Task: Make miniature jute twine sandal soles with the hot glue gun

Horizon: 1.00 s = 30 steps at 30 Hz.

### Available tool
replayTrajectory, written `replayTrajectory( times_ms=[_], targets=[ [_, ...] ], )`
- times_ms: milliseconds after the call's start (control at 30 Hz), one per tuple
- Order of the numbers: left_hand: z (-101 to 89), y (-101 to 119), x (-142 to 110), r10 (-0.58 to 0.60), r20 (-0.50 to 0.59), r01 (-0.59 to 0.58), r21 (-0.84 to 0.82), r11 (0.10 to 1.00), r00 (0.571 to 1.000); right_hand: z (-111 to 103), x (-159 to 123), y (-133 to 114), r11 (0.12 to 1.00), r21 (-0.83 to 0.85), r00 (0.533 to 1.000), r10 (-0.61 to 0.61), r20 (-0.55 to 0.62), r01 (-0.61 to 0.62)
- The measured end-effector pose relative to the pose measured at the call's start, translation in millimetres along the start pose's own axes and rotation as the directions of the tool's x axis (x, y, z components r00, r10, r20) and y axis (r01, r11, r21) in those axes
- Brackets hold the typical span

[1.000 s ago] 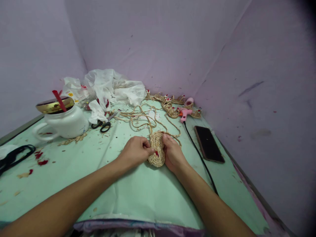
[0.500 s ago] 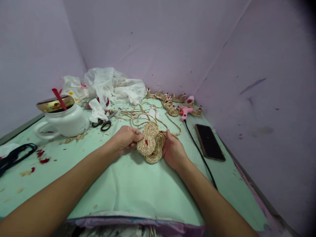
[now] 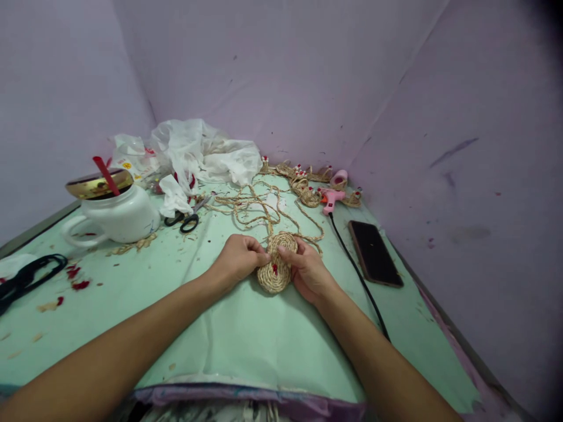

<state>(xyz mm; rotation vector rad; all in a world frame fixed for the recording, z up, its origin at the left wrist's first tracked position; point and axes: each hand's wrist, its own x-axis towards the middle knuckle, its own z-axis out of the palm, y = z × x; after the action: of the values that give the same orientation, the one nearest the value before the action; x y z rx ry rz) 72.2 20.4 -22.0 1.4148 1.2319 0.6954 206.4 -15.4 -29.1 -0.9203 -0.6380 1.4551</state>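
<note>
Between my hands is a figure-eight piece of coiled straw rope (image 3: pixel 273 279) with a small red spot near its middle. My left hand (image 3: pixel 241 258) pinches its left edge at the waist. My right hand (image 3: pixel 309 268) closes on the right side, its thumb lying over the upper coil. A second coiled piece was seen beneath earlier; now I cannot tell whether it lies stacked under this one. Loose braided rope (image 3: pixel 255 214) runs from behind the coils over the table.
A pink glue gun (image 3: pixel 331 199) with a black cord and a phone (image 3: pixel 375 253) lie on the right. Several rope pieces with red beads (image 3: pixel 303 181) sit at the back. On the left are black-handled scissors (image 3: pixel 189 223), a white mug (image 3: pixel 118 215) and plastic bags (image 3: pixel 204 152).
The two overlapping coiled pieces have come together into one outline. Both my hands have moved closer to each other, and the right thumb now lies over the upper coil.
</note>
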Motion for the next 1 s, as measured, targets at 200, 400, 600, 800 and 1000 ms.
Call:
replayTrajectory(
  times_ms=[200, 400, 600, 800, 1000],
  targets=[
    [-0.5, 0.1, -3.1, 0.082, 0.011, -0.082, 0.064, 0.995, 0.997, -2.7, 0.6, 0.9, 0.999, -0.024, 0.999, -0.037, -0.012, 0.036],
    [-4.1, 3.0, -13.7, 0.131, 0.191, -0.150, 0.089, 0.985, 0.973, -2.3, -2.9, -5.6, 0.996, 0.014, 0.996, -0.089, 0.021, 0.088],
    [4.1, 5.2, -30.5, 0.220, -0.017, -0.204, 0.314, 0.927, 0.975, -3.4, -5.6, -3.1, 0.999, 0.046, 1.000, -0.019, -0.002, 0.019],
    [-0.3, 12.5, -36.7, 0.317, 0.071, -0.322, 0.343, 0.882, 0.946, -2.9, -8.7, -4.6, 0.996, 0.058, 0.995, 0.062, 0.072, -0.066],
    [-8.6, 15.4, -34.6, 0.250, 0.126, -0.275, 0.251, 0.928, 0.960, -4.9, -8.0, -5.7, 0.989, 0.109, 0.994, 0.101, 0.034, -0.104]
  ],
)
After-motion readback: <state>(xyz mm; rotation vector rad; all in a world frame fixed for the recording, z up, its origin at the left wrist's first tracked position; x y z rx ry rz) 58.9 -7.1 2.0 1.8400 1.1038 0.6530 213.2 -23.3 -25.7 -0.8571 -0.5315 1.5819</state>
